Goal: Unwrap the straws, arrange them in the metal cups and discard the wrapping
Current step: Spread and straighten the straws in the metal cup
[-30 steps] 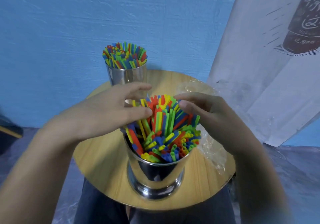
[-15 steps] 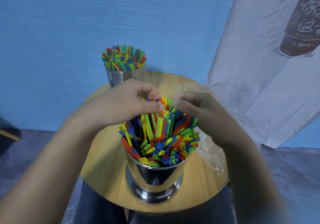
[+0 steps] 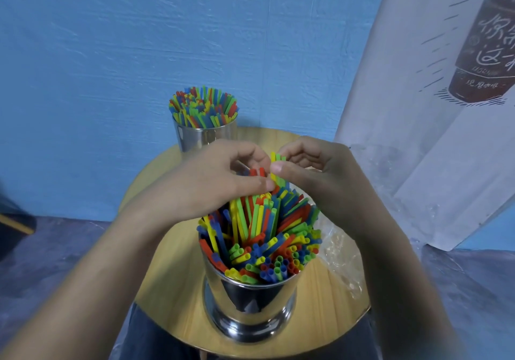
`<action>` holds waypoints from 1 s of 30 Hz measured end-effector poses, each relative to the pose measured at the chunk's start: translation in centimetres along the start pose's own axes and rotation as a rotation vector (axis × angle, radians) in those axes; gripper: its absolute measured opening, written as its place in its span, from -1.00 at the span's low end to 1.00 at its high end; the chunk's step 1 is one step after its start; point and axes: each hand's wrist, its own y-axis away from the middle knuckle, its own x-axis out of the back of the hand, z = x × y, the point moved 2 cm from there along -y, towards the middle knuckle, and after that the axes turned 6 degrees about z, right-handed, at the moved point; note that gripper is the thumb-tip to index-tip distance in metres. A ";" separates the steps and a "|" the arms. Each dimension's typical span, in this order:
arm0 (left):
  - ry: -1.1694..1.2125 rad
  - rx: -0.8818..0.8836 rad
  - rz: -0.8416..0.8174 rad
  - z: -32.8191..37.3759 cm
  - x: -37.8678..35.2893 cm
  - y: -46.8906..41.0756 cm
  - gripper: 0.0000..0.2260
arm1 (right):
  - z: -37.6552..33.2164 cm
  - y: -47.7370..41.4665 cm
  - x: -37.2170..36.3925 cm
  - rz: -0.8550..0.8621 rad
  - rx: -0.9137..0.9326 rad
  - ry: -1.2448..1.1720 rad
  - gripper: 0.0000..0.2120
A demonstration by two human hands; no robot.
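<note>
**Hands bunch straws higher**

Left hand [image 3: 223, 175] grip pinches the straws [image 3: 259, 234] standing in the near cup [image 3: 250, 309]. Right hand [image 3: 320, 175] grip, more curled than before, holds a few lifted above the rest. The wrapping [image 3: 342, 256] lies right, on the surface [image 3: 172, 284].

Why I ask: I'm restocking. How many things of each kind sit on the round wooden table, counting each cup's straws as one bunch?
Shiny metal cups: 2
Bunches of colourful plastic straws: 2
Crumpled clear plastic wrapping: 1
Total: 5
</note>
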 end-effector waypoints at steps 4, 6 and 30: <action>0.043 -0.065 0.016 0.5 -0.2 0.0 -0.90 | -0.7 0.0 0.2 0.037 0.061 -0.040 -0.87; 0.045 -0.080 0.038 0.4 -0.3 -0.1 -0.90 | -0.8 0.1 0.2 0.049 0.071 -0.058 -0.85; 0.276 -0.111 0.382 1.0 0.6 0.4 -0.81 | 0.7 1.7 0.4 0.097 0.017 -0.013 -0.82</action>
